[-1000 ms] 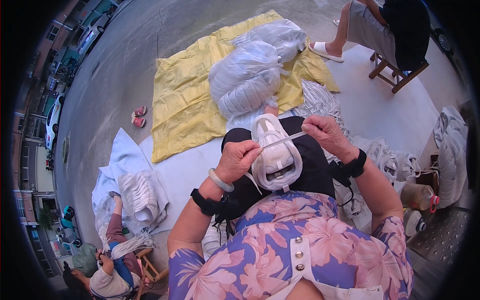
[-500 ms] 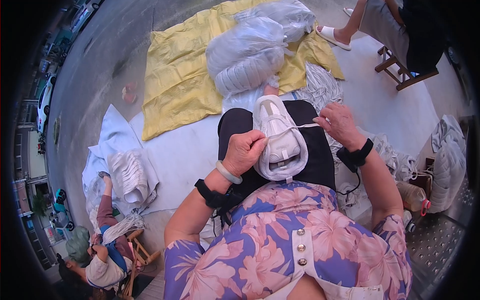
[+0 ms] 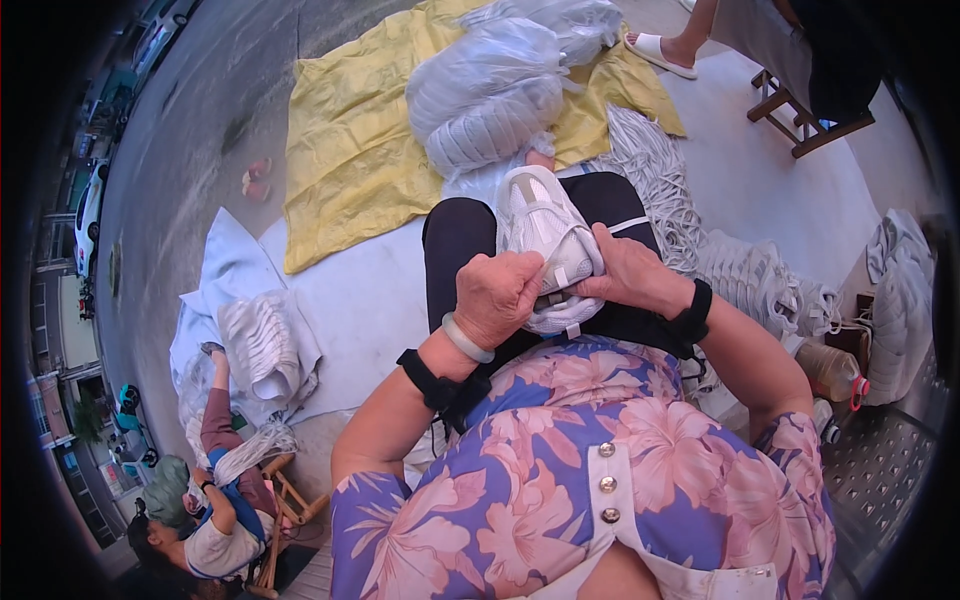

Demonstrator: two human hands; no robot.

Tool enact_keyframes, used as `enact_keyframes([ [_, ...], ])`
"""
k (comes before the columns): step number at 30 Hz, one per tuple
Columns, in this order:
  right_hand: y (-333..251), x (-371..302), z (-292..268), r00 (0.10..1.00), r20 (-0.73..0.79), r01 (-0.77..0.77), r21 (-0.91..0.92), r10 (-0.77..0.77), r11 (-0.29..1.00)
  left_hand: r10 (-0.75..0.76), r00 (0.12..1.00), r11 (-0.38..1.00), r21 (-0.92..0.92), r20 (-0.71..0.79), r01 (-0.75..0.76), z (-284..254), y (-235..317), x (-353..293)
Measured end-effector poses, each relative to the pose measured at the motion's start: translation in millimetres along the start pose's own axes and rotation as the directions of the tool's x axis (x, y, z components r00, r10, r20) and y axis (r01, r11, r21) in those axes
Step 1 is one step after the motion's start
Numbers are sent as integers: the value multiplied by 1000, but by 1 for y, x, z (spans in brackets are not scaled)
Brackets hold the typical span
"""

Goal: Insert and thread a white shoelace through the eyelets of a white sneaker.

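Right hand (image 3: 640,272) shifted onto shoe (image 3: 543,222), fingers (image 3: 612,252) gripping it, left hand (image 3: 492,302) pinched closed, white sheet (image 3: 350,340), yellow tarp (image 3: 350,160), pavement (image 3: 185,190)

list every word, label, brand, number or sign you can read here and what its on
No text can be read.
Nearest white shoe: no legible lettering; any mark is too small.
Bottle: no legible label.
Plastic bags: no legible words.
Buildings at far left: too small and blurred to read any sign.

Left hand (image 3: 492,298), right hand (image 3: 638,274) at white shoe (image 3: 543,226), yellow sheet (image 3: 352,150) beyond
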State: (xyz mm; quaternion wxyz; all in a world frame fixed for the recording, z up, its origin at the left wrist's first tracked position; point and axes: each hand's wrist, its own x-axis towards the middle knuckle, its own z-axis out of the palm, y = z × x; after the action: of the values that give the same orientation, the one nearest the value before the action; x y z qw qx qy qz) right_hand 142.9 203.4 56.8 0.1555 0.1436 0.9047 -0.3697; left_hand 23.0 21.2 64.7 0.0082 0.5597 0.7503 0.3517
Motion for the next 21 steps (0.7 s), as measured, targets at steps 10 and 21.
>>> enact_keyframes([
  [10, 15, 19, 1, 986, -162, -50, -77, 37, 996, 156, 987, 964, 222, -34, -145, 21, -17, 24],
  [21, -7, 16, -4, 972, -223, -99, -80, 80, 992, 221, 970, 952, 237, -104, -191, 25, -28, 26],
])
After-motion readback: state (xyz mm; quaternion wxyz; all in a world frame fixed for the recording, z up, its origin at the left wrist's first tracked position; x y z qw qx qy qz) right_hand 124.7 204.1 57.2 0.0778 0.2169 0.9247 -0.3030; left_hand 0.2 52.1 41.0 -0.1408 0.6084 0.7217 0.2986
